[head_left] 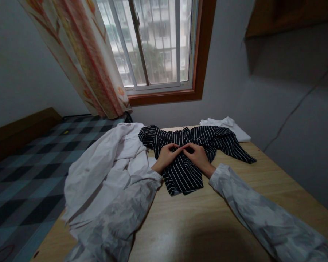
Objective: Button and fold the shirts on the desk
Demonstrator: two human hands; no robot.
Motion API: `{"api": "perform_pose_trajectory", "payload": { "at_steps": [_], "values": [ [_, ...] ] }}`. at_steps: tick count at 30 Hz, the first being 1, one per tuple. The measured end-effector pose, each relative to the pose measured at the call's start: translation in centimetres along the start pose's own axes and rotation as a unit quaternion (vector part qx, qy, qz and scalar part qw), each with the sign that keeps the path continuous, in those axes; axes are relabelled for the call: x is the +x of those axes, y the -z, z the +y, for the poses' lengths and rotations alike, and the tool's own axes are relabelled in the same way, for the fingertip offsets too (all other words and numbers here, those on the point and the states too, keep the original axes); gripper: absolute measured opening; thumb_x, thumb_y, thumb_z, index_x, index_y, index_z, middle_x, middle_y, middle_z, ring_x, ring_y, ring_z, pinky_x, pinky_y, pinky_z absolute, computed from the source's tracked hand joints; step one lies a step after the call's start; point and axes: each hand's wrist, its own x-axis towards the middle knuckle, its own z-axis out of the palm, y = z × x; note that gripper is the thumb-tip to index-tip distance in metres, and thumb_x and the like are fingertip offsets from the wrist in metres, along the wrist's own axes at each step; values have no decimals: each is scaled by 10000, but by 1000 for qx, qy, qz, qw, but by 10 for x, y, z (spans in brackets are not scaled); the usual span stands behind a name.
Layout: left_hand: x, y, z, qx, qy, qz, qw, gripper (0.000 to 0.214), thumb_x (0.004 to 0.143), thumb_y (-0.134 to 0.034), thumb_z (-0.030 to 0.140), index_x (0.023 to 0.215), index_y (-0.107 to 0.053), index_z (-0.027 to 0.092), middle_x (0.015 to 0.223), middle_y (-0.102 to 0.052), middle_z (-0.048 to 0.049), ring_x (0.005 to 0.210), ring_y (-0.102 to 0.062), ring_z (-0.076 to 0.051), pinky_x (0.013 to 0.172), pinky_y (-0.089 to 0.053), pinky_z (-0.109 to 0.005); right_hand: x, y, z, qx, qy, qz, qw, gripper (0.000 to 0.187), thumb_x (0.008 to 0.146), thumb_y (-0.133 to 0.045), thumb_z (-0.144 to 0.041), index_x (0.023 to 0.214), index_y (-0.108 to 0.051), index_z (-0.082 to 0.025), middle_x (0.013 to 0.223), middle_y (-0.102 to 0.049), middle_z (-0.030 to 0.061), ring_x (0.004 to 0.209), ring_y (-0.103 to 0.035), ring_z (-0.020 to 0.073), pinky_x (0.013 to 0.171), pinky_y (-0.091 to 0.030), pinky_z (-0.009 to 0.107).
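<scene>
A black shirt with white stripes (187, 178) lies spread on the wooden table (175, 225), one sleeve stretched to the right and the other bunched at the left. My left hand (168, 155) and my right hand (198, 157) meet over the middle of its front. Both hands have their fingers pinched together on the striped cloth, fingertips almost touching. Any button or seam between the fingertips is too small to make out. Grey patterned sleeves cover both my forearms.
A heap of white clothing (106, 167) hangs over the table's left side, beside my left arm. Folded white cloth (239, 131) lies at the back right. A checked bed (24, 171) adjoins the left, with a curtain (93, 62) and window (158, 47) behind.
</scene>
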Motion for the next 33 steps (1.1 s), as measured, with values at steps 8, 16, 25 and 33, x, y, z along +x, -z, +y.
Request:
{"api": "perform_pose_trajectory", "payload": {
  "at_steps": [8,16,25,33],
  "values": [
    [1,2,-2,-20,7,-20,1000,369,898,-752,517,969,-847,168,931,-827,-83,843,-731,-229,801,-539,-341,0,-1,3,-9,10,3,1000,100,926,-674,-229,931,-773,-215,889,-788,32,809,-733,214,779,-552,327],
    [3,3,-8,-38,50,-11,998,293,894,-750,443,955,-857,177,948,-838,-74,903,-752,-247,849,-551,-351,-1,-4,7,-15,23,11,1000,84,928,-683,-234,921,-766,-221,926,-799,46,861,-749,233,821,-566,350],
    [5,-6,-13,6,-10,-21,1000,225,975,-645,375,1002,-762,185,1049,-790,-71,1018,-714,-236,979,-533,-360,0,-4,5,-2,-8,-4,1000,91,946,-694,-280,962,-771,-233,956,-811,46,887,-761,236,863,-584,373],
    [3,-7,-15,3,-13,-42,999,245,1015,-589,389,1095,-706,189,1091,-749,-59,1025,-686,-217,980,-526,-343,1,-6,14,7,-31,-19,999,93,960,-687,-293,971,-753,-229,937,-811,41,825,-755,213,807,-576,339]
  ]
}}
